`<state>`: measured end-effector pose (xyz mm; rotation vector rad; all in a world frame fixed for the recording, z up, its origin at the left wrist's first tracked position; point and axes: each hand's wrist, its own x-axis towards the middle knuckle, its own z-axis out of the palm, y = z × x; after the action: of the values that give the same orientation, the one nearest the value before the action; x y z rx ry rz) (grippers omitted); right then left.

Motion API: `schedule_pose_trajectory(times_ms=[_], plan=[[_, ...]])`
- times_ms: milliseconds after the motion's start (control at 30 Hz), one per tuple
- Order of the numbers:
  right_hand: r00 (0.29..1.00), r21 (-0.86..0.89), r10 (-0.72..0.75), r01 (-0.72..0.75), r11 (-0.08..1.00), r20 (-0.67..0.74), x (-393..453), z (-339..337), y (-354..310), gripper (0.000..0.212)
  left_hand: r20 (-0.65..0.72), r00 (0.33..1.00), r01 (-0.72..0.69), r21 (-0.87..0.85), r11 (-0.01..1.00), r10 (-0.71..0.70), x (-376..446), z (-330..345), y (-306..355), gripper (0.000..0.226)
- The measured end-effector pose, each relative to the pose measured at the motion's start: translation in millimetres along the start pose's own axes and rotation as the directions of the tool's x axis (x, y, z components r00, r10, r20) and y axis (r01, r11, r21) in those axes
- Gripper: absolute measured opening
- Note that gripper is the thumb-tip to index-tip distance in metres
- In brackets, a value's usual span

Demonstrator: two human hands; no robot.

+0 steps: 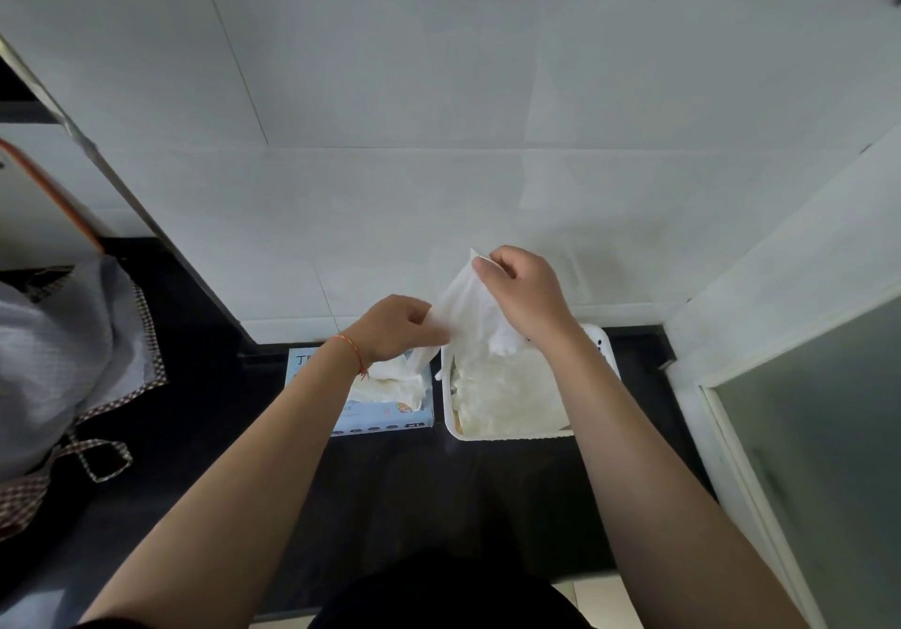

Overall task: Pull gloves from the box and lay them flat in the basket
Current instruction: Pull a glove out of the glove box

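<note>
two hands hold one thin translucent plastic glove (465,304) above the black counter (390,482), over the light-blue cardboard glove box (385,421) and white plastic basket (507,435) of gloves right of it, left hand (397,328) pinching its lower edge, right hand (524,294) pinching its top corner farther back.

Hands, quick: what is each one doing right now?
Left hand: fingers curled, pinching the lower edge of the glove.
Right hand: pinching the same glove's top edge, holding it up over the basket.
</note>
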<state>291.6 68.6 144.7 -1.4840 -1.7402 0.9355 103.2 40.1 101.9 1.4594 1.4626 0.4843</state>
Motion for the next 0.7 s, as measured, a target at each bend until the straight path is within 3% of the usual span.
schedule_pose_trajectory(times_ms=[100, 233, 400, 500, 600, 700], plan=[[0.999, 0.023, 0.033, -0.033, 0.999, -0.021, -1, -8, 7, 0.043, -0.009, 0.999, 0.052, -0.065, 0.996, -0.053, 4, 4, -14, 0.045], [0.985, 0.061, 0.169, -0.17, 0.984, 0.028, -4, -15, 24, 0.043, -0.037, 0.997, 0.049, -0.26, 0.964, -0.061, 7, 2, -22, 0.032], [0.906, 0.377, 0.387, -0.423, 0.824, 0.17, -9, -15, 54, 0.032, 0.037, 0.999, 0.02, -0.571, 0.821, 0.002, 17, 0, -25, 0.026], [0.843, 0.424, 0.488, -0.536, 0.73, 0.226, -18, -12, 88, 0.03, 0.051, 0.991, 0.13, -0.388, 0.913, -0.12, 38, 10, -24, 0.014], [0.791, 0.241, 0.56, -0.61, 0.755, 0.246, -26, -13, 117, 0.011, 0.086, 0.976, 0.201, -0.029, 0.979, -0.198, 65, 37, -29, 0.012], [0.759, 0.079, 0.613, -0.64, 0.764, 0.219, -33, -17, 143, 0.028, 0.102, 0.973, 0.182, 0.215, 0.959, -0.207, 87, 67, -32, 0.015]])
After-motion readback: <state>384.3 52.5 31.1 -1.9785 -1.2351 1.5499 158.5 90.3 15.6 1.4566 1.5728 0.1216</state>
